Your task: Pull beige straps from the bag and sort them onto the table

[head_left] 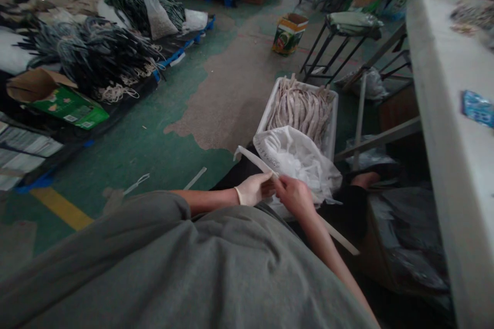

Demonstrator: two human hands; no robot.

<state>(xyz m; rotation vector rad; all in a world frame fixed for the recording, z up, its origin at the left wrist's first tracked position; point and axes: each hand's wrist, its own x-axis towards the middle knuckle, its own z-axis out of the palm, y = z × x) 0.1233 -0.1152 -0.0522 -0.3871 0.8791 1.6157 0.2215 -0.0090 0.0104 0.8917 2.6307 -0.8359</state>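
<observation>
A long pale strip [254, 159] runs through both hands, one end sticking up to the left and the other passing under the right forearm. My left hand [253, 189], in a pale glove, is closed on the strip. My bare right hand [296, 196] pinches it right beside the left. Just beyond the hands lies an open white bag [299, 151] with white pieces inside. It rests against a white crate [332, 136] filled with beige strips [301, 105].
At the right stands a white table [436, 87] with a blue packet [477, 108]. A black stool [334, 43] and a carton [290, 34] are ahead. Bundled cords [88, 51] lie on pallets at the left. A loose strip [195, 178] is on the floor.
</observation>
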